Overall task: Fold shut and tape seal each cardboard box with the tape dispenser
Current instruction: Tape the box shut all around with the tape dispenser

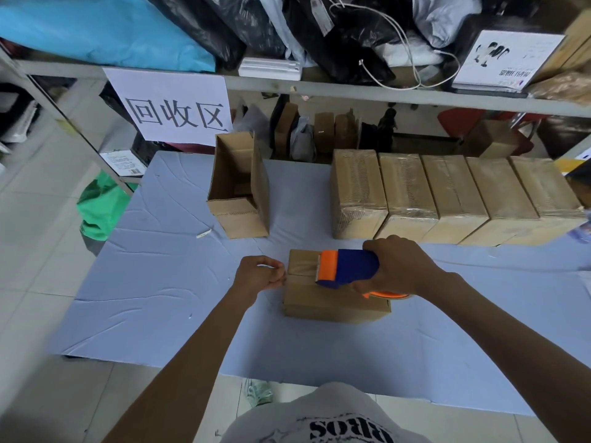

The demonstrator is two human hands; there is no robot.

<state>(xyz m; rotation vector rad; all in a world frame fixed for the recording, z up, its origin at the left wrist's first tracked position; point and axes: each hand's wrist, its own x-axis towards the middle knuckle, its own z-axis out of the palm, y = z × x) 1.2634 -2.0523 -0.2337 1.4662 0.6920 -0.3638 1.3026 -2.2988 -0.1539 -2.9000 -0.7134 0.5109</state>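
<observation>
Plainly the sealing pass was under way on the closed box (332,302), which sat mid-table on the blue cloth (160,282), in front of the open box (236,187) and the row of sealed boxes (447,193). The right hand (403,266) was wrapped fully round the tape dispenser (348,266), whose orange mouth rested on the lid at the centre seam. The left hand (260,273), fingers curled tight, pinched at the box's left edge, seemingly on the free end of the tape (303,270) (the strip itself was hard to make out). Doing it well meant anchoring that end firmly while the dispenser ran straight along the seam, low and under tension, covering both flaps without wrinkles.
</observation>
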